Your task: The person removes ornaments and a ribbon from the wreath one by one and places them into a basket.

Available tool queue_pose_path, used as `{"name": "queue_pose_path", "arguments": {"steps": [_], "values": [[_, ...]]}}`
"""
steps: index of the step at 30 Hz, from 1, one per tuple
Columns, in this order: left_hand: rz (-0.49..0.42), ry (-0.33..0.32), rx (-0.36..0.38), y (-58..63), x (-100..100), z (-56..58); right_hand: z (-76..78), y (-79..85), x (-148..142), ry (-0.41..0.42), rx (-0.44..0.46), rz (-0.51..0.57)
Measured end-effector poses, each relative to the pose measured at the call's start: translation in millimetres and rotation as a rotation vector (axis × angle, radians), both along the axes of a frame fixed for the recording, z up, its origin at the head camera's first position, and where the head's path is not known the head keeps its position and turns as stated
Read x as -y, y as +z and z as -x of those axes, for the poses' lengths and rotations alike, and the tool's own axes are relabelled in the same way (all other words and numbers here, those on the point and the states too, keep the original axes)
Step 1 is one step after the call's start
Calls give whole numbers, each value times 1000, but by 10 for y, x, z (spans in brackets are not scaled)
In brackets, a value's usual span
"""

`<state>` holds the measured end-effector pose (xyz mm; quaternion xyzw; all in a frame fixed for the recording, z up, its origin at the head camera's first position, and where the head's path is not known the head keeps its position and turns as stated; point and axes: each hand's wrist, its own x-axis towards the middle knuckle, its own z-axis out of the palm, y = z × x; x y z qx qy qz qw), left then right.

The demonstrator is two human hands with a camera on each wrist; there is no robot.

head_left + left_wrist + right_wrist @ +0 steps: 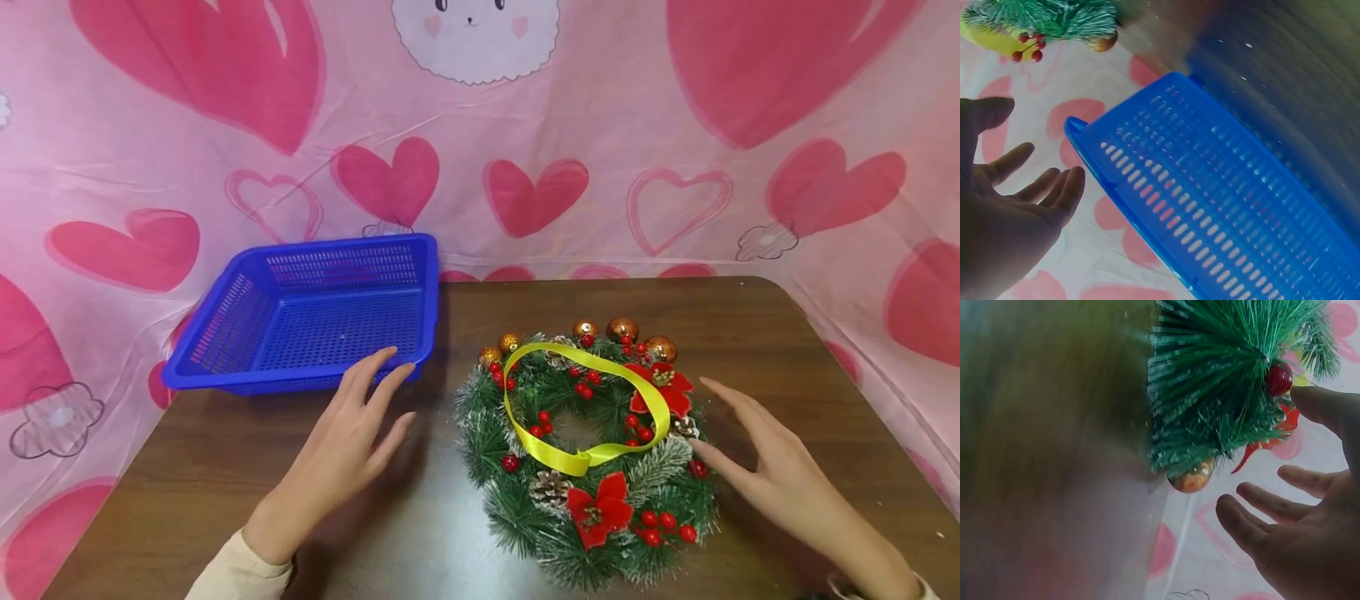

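A green Christmas wreath (517,508) lies on the table, trimmed with red berries, red poinsettias (600,510), pinecones (551,488) and shiny baubles (622,329). Across its top rests a loop of yellow ribbon (555,458). My left hand (341,450) hovers left of the wreath, near the basket's front corner, fingers spread and holding nothing. On the other side, my right hand (780,467) is at the wreath's right edge with relaxed, extended fingers. In the right wrist view its thumb (1319,406) is close to a red berry (1279,379); whether they touch I cannot tell.
A blue plastic basket (300,379) with slotted walls stands at the back left of the brown wooden table (780,367). Behind the table hangs a pink cloth (600,125) printed with hearts.
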<state>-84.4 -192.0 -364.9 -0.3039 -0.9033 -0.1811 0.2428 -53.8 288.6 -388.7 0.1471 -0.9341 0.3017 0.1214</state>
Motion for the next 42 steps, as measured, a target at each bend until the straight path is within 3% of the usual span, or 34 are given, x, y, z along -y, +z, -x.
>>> {"name": "queue_pose_path", "arguments": {"steps": [9, 12, 17, 22, 31, 42], "values": [[-117, -49, 126, -10, -95, 77, 58, -96, 22, 56, 144, 62], [-177, -103, 191, -19, -122, 123, 72, -113, 29, 51, 177, 71], [-279, -193, 285, -85, -156, 221, 78, -113, 62, 34, 188, 58], [-325, -246, 337, -142, -188, 303, 81, -109, 76, 21, 191, 41], [-344, -273, 358, -216, -244, 444, 99, -117, 35, 24, 232, 50], [-421, -300, 562, -256, -336, 637, 87, -155, -36, 70, 216, 68]]}}
